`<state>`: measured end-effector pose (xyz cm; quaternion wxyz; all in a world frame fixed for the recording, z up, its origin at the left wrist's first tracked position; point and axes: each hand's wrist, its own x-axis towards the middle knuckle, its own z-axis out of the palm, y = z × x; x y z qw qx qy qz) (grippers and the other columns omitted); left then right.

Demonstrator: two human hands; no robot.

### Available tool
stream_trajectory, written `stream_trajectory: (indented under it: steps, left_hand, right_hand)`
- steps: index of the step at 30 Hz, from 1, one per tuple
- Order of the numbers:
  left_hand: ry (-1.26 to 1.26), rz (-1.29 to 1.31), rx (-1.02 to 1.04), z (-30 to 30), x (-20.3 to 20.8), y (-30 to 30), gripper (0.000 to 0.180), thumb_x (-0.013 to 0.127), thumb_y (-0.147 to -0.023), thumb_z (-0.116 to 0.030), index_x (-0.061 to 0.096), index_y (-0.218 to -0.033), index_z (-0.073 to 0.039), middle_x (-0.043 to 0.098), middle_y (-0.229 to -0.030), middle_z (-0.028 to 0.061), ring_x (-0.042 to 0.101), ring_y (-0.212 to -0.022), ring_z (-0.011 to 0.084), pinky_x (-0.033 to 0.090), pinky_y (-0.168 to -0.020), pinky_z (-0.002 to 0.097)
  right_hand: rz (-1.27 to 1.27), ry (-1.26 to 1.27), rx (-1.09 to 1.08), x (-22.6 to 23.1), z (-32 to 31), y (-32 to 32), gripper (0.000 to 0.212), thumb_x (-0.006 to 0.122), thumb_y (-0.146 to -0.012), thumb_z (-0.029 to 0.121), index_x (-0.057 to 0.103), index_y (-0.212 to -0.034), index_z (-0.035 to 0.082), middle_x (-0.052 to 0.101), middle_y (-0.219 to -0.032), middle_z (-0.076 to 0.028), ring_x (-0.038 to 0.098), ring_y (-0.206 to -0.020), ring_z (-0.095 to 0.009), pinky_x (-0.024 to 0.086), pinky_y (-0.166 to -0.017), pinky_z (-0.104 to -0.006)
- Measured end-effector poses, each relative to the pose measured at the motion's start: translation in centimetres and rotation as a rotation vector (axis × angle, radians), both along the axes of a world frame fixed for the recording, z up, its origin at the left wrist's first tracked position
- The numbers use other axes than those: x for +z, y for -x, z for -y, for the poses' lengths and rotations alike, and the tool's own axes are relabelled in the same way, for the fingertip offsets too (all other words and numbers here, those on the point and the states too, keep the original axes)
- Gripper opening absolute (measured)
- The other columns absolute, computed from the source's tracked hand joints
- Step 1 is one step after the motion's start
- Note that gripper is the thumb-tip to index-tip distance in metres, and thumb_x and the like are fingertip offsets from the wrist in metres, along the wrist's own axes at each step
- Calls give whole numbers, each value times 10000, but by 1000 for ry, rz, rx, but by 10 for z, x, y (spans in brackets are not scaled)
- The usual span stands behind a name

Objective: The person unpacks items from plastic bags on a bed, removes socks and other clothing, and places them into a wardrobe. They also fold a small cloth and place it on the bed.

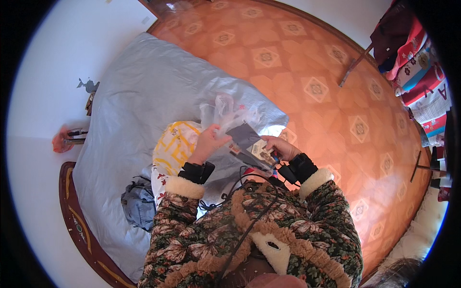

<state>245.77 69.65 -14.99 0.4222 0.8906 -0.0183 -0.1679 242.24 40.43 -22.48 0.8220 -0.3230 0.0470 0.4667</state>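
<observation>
We find a dark grey flat packet (244, 136) held up over the right-hand part of the silver-grey bed cover (129, 96), near its right corner, with a printed, pictured part showing toward the wearer. The right hand (284, 150), by the cover's right edge, is clamped on the packet, thumb along its upper side. The left hand (209, 145), above the cover, has its fingertips at the packet's left side; we cannot tell whether they are closed on it or on the plastic beside it. A crumpled clear plastic bag (223, 109) shows just beyond the packet, over the cover; we cannot determine whether the two are joined.

On the cover, left of the left hand, we note a white bag with yellow print (175, 144) and, nearer the wearer, a grey-blue bag (138, 204). A dark red-brown headboard (72, 216) stands along the cover's left side. The patterned orange floor (331, 115) extends to the cover's right, with hanging clothes (422, 72) well apart from it.
</observation>
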Motion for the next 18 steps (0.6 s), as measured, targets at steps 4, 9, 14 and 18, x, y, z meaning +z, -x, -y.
stream_trajectory:
  steps: [4, 9, 14, 18]
  left_hand:
    - [-177, 142, -28, -2, 1, -6, 245, 708, -811, -290, 634, -848, -59, 548, -606, 32, 543, -589, 161, 420, -555, 308]
    - [-230, 378, 242, -16, -3, -18, 201, 695, -816, -215, 638, -750, -35, 554, -634, 69, 546, -594, 209, 416, -561, 332]
    - [-271, 689, 226, -29, -5, -30, 141, 666, -846, -115, 635, -760, -8, 462, -626, 58, 479, -575, 154, 380, -552, 295]
    - [-93, 479, 298, -30, -6, -34, 164, 629, -894, -144, 678, -824, -4, 553, -687, 11, 501, -650, 93, 390, -586, 253]
  right_hand:
    - [-14, 109, -7, -16, 10, -20, 472, 522, -761, 98, 564, -1224, 20, 631, -1024, -24, 615, -838, -88, 516, -694, -238]
    - [-80, 18, -143, -48, 26, -23, 539, 490, -757, 96, 486, -1278, -42, 644, -1087, -108, 658, -844, -157, 542, -743, -265]
    - [-115, -255, -235, -56, 34, -32, 543, 514, -789, 126, 461, -1307, -29, 628, -1163, -137, 660, -962, -197, 544, -843, -316]
    - [-132, -317, -227, -43, 27, -41, 565, 514, -783, 117, 443, -1324, -30, 624, -1164, -137, 662, -946, -208, 547, -828, -319]
